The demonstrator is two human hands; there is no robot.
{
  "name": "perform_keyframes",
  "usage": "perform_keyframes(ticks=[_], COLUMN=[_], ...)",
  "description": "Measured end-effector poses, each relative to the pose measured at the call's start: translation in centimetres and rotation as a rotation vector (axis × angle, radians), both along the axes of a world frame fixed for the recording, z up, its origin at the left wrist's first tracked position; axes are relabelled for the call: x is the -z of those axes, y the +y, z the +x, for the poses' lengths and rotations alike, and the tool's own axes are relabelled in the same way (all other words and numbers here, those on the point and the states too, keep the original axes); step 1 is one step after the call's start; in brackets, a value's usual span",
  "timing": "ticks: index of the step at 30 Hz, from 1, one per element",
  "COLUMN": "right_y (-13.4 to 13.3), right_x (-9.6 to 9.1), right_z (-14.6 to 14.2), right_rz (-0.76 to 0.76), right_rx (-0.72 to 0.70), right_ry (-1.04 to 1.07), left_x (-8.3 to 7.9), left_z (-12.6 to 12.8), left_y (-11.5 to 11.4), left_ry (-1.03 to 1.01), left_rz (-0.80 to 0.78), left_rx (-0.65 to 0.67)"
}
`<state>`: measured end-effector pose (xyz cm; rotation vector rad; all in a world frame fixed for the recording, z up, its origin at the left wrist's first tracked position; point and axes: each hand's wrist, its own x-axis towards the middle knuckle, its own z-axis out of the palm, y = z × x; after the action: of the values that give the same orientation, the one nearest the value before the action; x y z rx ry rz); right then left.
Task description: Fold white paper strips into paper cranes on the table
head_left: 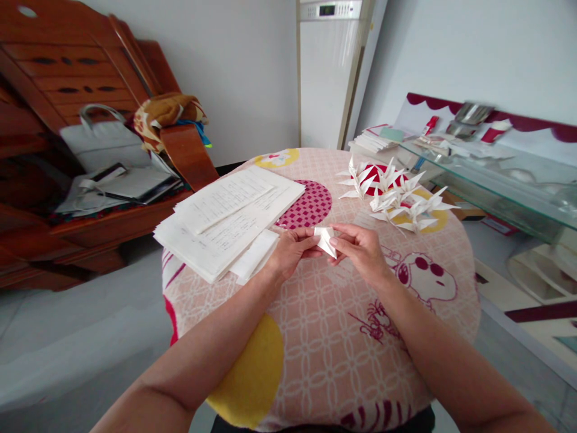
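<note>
Over the middle of the round table, both hands pinch one small piece of folded white paper point(325, 240), creased to a point that faces down and toward me. My left hand point(294, 248) grips its left edge between thumb and fingers. On its right side, my right hand point(358, 245) presses with the thumb in front and fingers behind. Several white paper cranes point(396, 192) stand grouped at the table's far right. Left of my hands lies a stack of written sheets point(229, 216), with smaller paper strips point(255, 255) at its near edge.
A patterned pink cloth point(311, 337) covers the table. To the right stands a glass-topped cabinet point(491, 180) with papers, metal bowls point(471, 114) and a red bottle point(430, 125). At the left, a wooden bench point(121, 225) holds a grey bag point(101, 141) and a bundled cloth point(169, 114).
</note>
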<state>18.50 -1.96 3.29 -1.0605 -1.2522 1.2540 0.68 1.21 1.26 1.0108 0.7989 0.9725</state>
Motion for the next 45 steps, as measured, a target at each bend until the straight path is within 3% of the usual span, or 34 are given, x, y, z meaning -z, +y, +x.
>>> perform_keyframes(ticks=[13, 26, 45], right_y=[-0.4, -0.2, -0.6], right_x=[0.0, 0.2, -0.1], right_z=[0.0, 0.1, 0.2], right_rz=[0.096, 0.149, 0.145], right_rx=[-0.024, -0.076, -0.098], right_ry=[-0.009, -0.061, -0.1], left_x=[-0.2, -1.0, -1.4], left_z=[0.0, -0.1, -0.2], left_y=[0.1, -0.4, -0.4], left_ry=[-0.072, -0.055, -0.012], left_rz=[-0.003, 0.198, 0.208], left_rx=[0.011, -0.165, -0.227])
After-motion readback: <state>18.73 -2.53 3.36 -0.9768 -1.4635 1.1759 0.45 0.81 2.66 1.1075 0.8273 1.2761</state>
